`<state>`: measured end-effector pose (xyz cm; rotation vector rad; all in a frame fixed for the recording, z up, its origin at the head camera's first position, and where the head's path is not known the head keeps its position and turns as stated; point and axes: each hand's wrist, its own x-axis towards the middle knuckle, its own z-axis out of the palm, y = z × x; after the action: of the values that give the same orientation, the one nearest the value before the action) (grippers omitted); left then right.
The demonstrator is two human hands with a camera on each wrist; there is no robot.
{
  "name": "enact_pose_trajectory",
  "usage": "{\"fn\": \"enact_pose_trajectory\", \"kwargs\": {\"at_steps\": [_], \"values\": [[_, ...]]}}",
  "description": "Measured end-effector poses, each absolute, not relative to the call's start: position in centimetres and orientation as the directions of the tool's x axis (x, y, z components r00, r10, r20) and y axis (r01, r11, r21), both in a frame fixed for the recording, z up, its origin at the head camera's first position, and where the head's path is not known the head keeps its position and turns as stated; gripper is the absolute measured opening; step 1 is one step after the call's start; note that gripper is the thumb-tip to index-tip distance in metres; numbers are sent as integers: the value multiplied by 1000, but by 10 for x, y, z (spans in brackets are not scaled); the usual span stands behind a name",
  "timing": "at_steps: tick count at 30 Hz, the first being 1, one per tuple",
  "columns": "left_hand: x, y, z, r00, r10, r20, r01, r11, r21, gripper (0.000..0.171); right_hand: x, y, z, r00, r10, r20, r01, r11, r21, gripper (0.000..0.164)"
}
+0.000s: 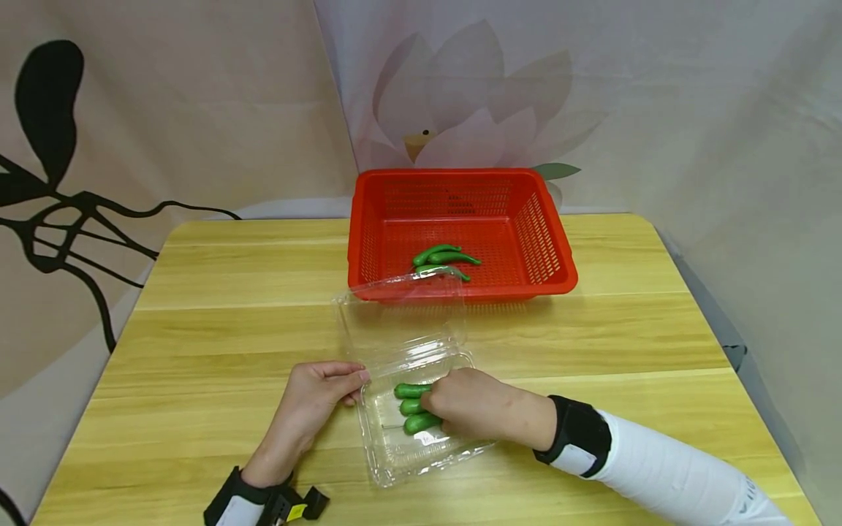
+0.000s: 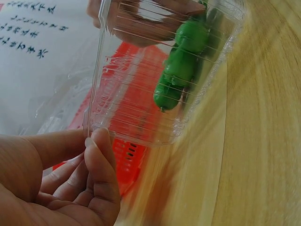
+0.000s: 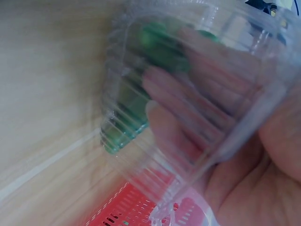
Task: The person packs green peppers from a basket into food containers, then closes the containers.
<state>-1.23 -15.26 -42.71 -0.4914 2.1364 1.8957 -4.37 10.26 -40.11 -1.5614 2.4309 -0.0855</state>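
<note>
A clear plastic clamshell box (image 1: 395, 460) lies on the table with its hinged lid (image 1: 401, 321) raised toward the back. Three green chili peppers (image 1: 421, 424) lie side by side in it. My left hand (image 1: 322, 394) pinches the box's left rim between thumb and fingers, as the left wrist view shows with the box wall (image 2: 106, 70). Inside the box, my right hand (image 1: 470, 402) holds a green pepper (image 3: 164, 52) by its body, seen blurred through the plastic. The far ends of the peppers are hidden under that hand.
Behind the box stands a red plastic basket (image 1: 526, 285) with several green chili peppers (image 1: 454, 257) in it. The raised lid overlaps the basket's front edge in the head view. A printed cloth (image 1: 263, 109) hangs behind the wooden table (image 1: 230, 314).
</note>
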Motion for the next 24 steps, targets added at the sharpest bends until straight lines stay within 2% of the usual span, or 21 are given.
{"fn": "enact_pose_trajectory", "kwargs": {"at_steps": [7,11,17,24], "values": [[-12,-153,-427,-913,-91,-397,-405,102,908,16,-42,103,-397,-394,-902,-178,-888,424,-181,21],[-12,-153,-427,-915,-90,-393,-401,99,911,16,-43,105,-394,-396,-908,-135,-891,416,-182,21],[-12,-153,-426,-913,-95,-396,-404,99,909,16,-50,111,-377,-389,-921,1,-905,381,-190,21],[-12,-153,-427,-915,-91,-394,-401,97,911,17,-65,118,-347,-374,-906,200,-911,317,-264,22]]}}
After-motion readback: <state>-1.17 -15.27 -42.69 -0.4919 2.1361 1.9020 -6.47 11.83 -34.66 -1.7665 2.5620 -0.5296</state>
